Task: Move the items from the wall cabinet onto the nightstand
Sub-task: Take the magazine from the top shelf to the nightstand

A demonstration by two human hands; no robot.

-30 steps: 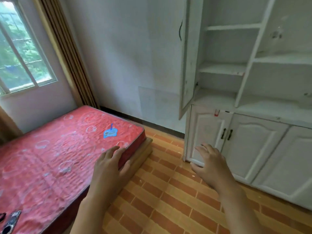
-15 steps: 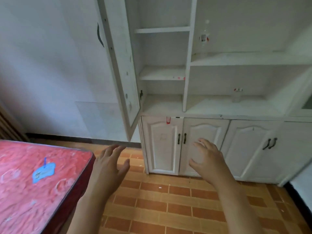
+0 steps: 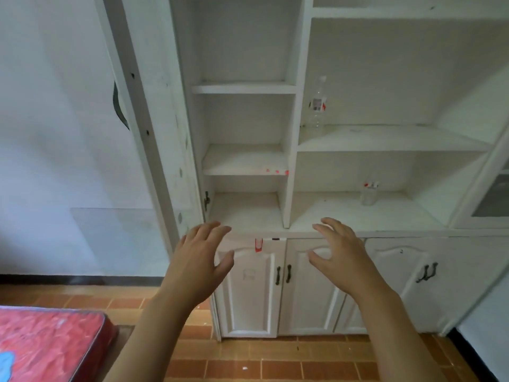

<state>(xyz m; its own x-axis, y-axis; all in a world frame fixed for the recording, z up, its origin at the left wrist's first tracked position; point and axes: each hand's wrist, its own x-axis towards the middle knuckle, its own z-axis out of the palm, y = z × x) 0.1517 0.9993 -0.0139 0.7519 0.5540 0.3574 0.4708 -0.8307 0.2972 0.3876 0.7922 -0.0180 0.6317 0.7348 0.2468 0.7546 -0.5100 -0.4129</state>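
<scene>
Fingers (image 3: 327, 226) spread empty, well below the bottle (image 3: 317, 103) and jar (image 3: 368, 193).

The cabinet (image 3: 292, 161) is looking like white painted wood, matt and a bit scuffed. The bottle (image 3: 317, 103) and the cup (image 3: 368, 194) are looking like clear, shiny plastic. The floor (image 3: 275, 362) is showing smooth orange tiles, and the mattress (image 3: 46, 343) is showing red cloth.

A bottle (image 3: 317, 104) stands on the cabinet (image 3: 385, 139) shelf above a jar (image 3: 368, 193), right of the divider.
</scene>
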